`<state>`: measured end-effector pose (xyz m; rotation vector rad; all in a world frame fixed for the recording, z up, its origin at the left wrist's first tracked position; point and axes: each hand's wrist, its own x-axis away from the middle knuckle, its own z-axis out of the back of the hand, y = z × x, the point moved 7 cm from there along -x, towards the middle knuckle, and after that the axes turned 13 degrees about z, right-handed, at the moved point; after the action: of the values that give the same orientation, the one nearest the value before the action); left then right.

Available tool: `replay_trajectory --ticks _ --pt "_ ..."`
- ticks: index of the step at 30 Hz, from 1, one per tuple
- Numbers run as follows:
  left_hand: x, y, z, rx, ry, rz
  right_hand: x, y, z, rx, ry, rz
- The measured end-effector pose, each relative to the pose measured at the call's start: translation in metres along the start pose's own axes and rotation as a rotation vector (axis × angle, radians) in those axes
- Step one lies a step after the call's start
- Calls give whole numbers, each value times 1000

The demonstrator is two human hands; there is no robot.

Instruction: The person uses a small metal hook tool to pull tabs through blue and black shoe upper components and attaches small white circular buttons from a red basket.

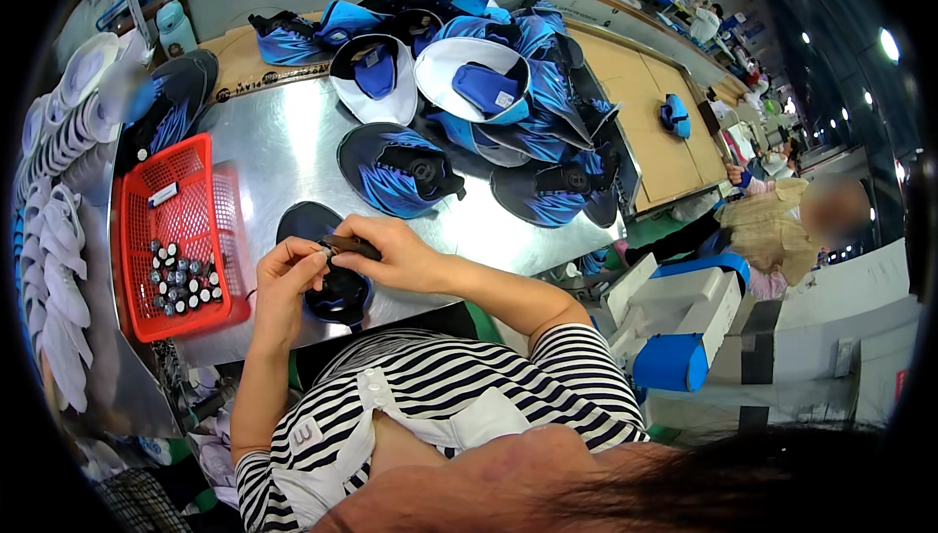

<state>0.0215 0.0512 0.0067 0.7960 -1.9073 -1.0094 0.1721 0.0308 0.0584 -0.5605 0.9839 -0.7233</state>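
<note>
A dark cap (341, 300) lies on the metal table right in front of me, with its rounded brim pointing away. Over it, my left hand (283, 284) pinches a small pale bit between thumb and fingertips. Close against it, my right hand (403, 255) is closed round a small dark piece (354, 247); its kind is too covered by the fingers to make out. The fingertips of both hands nearly meet. Just beyond, a blue-and-black cap (396, 170) rests with its brim to the left.
At left stands a red mesh basket (125, 240) with several small black-and-white cylinders and a white block. Blue-and-black caps (542, 132) pile up at the back, two with white undersides. White caps (61, 289) stack far left. A person (772, 225) sits at right, beyond a white-and-blue machine (674, 313).
</note>
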Motion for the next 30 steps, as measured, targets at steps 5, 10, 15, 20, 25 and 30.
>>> replay_trajectory --ticks 5,10,15,20,25,30 --pt "-6 1 -3 41 -61 -6 -1 -22 12 807 -177 284" --pt "-3 -10 8 57 -81 35 11 -4 -7 -80 -316 -158" --pt "-8 -16 12 30 -63 72 2 -21 4 561 -325 -39" --pt "-7 -10 3 -89 -88 7 15 7 -10 -141 -377 -356" --pt "9 6 -3 -426 160 -299 15 7 -3 185 -303 -242" --pt "13 12 -11 -593 245 -373 11 -2 1 383 -334 -172"
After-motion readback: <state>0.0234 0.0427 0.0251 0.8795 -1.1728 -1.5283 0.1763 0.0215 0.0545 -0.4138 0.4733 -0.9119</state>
